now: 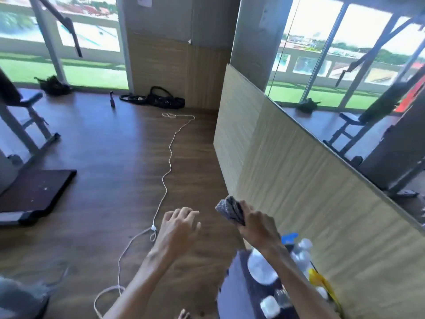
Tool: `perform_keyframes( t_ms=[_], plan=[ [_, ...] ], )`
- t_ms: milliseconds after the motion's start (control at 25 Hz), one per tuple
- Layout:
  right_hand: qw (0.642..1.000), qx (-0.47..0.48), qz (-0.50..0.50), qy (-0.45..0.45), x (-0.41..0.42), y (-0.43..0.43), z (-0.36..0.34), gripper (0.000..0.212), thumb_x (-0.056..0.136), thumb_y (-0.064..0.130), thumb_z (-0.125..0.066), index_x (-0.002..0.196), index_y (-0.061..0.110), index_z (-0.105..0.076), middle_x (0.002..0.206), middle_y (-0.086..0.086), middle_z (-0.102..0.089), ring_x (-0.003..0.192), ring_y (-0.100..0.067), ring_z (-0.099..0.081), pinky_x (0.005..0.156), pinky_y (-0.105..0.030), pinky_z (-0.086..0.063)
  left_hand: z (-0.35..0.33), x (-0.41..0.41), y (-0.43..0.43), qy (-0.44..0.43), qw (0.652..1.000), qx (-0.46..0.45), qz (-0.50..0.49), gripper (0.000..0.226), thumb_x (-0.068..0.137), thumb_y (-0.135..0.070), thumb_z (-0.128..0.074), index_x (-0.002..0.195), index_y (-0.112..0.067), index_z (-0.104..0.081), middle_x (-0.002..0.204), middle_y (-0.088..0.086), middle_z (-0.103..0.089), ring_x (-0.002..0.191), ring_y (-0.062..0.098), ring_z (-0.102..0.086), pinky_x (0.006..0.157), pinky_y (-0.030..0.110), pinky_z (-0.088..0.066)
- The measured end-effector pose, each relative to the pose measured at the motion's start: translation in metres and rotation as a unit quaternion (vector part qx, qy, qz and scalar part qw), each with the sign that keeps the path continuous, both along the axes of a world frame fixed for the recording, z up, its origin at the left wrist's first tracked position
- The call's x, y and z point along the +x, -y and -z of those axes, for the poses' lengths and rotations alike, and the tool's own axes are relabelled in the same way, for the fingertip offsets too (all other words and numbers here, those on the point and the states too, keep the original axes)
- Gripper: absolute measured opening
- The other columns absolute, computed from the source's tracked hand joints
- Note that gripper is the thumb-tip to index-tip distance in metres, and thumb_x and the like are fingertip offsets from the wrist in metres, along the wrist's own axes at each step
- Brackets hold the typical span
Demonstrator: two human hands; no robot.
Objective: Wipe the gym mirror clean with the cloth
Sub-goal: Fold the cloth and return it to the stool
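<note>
A large gym mirror [345, 93] covers the upper wall on the right, above a light wood panel [287, 171], and reflects windows and a bench. My right hand [257, 224] grips a folded grey cloth [230, 209], held in the air left of the wood panel and below the mirror's lower edge, apart from the glass. My left hand [177, 226] hovers over the floor beside it, fingers loosely curled, holding nothing.
Under my right forearm a dark stool [236, 286] holds clear plastic bottles [301, 254], a blue-topped bottle and a yellow item. A white cord [169, 157] snakes across the wood floor. A weight bench [25, 120], dark mat [34, 192] and black bag [161, 99] lie left and ahead.
</note>
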State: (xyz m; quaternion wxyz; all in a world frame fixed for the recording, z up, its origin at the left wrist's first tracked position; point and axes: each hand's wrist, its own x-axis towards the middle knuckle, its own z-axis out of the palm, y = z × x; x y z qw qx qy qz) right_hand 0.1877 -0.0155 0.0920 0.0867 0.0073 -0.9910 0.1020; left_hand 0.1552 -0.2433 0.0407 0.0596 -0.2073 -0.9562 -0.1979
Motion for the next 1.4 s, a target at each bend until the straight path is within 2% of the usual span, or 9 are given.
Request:
perform_keyframes(
  t_ms=[320, 480, 760, 880, 1000, 1080, 1160, 1320, 1400],
  plan=[
    [0.98, -0.128, 0.153, -0.016, -0.13, -0.072, 0.029, 0.052, 0.09, 0.047, -0.064, 0.133, 0.021, -0.05, 0.12, -0.001, -0.063, 0.104, -0.029, -0.064, 0.075, -0.037, -0.049, -0.031, -0.185, -0.083, -0.028, 0.992, -0.003, 0.122, 0.046, 0.093, -0.046, -0.038, 0.119, -0.022, -0.068, 0.12, -0.006, -0.065, 0.112, 0.016, -0.06, 0.096, 0.038, -0.043],
    [0.957, -0.174, 0.228, -0.031, -0.125, -0.095, 0.04, 0.053, 0.089, 0.044, -0.067, 0.134, 0.022, -0.05, 0.122, -0.001, -0.063, 0.107, -0.029, -0.063, 0.075, -0.039, -0.049, -0.026, -0.213, -0.119, 0.013, 0.98, -0.054, 0.19, 0.04, 0.101, -0.041, -0.046, 0.135, -0.023, -0.058, 0.137, -0.005, -0.056, 0.128, 0.017, -0.05, 0.105, 0.037, -0.032],
    [0.874, -0.216, 0.423, -0.1, -0.054, -0.124, 0.035, 0.052, 0.088, 0.041, -0.068, 0.134, 0.024, -0.052, 0.121, 0.001, -0.063, 0.11, -0.025, -0.061, 0.076, -0.035, -0.044, -0.028, -0.215, -0.228, 0.034, 0.92, -0.048, 0.387, 0.057, 0.091, -0.05, -0.033, 0.132, -0.021, -0.061, 0.133, -0.002, -0.061, 0.121, 0.021, -0.058, 0.101, 0.037, -0.036],
    [0.811, -0.259, 0.509, -0.125, -0.027, -0.12, 0.027, 0.048, 0.086, 0.039, -0.072, 0.126, 0.02, -0.056, 0.111, 0.0, -0.068, 0.103, -0.022, -0.061, 0.069, -0.031, -0.038, -0.02, -0.198, -0.272, 0.065, 0.883, -0.03, 0.464, 0.064, 0.089, -0.055, -0.028, 0.129, -0.019, -0.064, 0.128, 0.001, -0.064, 0.119, 0.025, -0.06, 0.099, 0.038, -0.038],
    [0.703, -0.405, 0.543, -0.216, -0.011, -0.114, 0.027, 0.03, 0.086, 0.027, -0.076, 0.11, 0.019, -0.058, 0.101, 0.001, -0.07, 0.098, -0.021, -0.066, 0.079, -0.034, -0.049, -0.016, -0.182, -0.302, 0.148, 0.817, -0.015, 0.557, 0.076, 0.086, -0.063, -0.025, 0.13, -0.016, -0.063, 0.127, 0.004, -0.065, 0.115, 0.025, -0.063, 0.095, 0.037, -0.045],
    [0.654, -0.476, 0.539, -0.237, -0.006, -0.107, 0.026, 0.024, 0.09, 0.023, -0.073, 0.11, 0.02, -0.06, 0.104, 0.001, -0.071, 0.102, -0.019, -0.066, 0.09, -0.034, -0.051, -0.024, -0.168, -0.31, 0.273, 0.759, 0.024, 0.59, 0.062, 0.096, -0.059, -0.038, 0.127, -0.012, -0.063, 0.118, 0.003, -0.068, 0.106, 0.013, -0.065, 0.089, 0.031, -0.049],
    [0.598, -0.544, 0.532, -0.252, -0.01, -0.094, 0.021, 0.033, 0.091, 0.031, -0.071, 0.12, 0.019, -0.061, 0.113, -0.003, -0.071, 0.11, -0.02, -0.066, 0.102, -0.043, -0.049, -0.033, -0.16, -0.308, 0.377, 0.703, 0.06, 0.6, 0.035, 0.103, -0.039, -0.048, 0.118, -0.011, -0.062, 0.101, -0.005, -0.068, 0.091, -0.006, -0.064, 0.077, 0.015, -0.049],
    [0.419, -0.687, 0.484, -0.345, -0.025, -0.069, 0.006, 0.045, 0.094, 0.037, -0.061, 0.128, 0.008, -0.059, 0.121, -0.016, -0.068, 0.114, -0.031, -0.065, 0.101, -0.05, -0.049, -0.032, -0.153, -0.308, 0.559, 0.627, 0.082, 0.537, 0.054, 0.086, -0.05, -0.061, 0.114, -0.004, -0.061, 0.107, 0.011, -0.072, 0.098, 0.019, -0.07, 0.079, 0.025, -0.057],
    [0.379, -0.693, 0.484, -0.378, -0.029, -0.059, -0.002, 0.034, 0.098, 0.029, -0.056, 0.123, 0.006, -0.062, 0.116, -0.018, -0.07, 0.107, -0.031, -0.068, 0.089, -0.045, -0.056, -0.031, -0.152, -0.305, 0.592, 0.603, 0.096, 0.526, 0.049, 0.085, -0.044, -0.065, 0.111, -0.003, -0.061, 0.105, 0.014, -0.072, 0.096, 0.022, -0.071, 0.079, 0.03, -0.058]
  ],
)
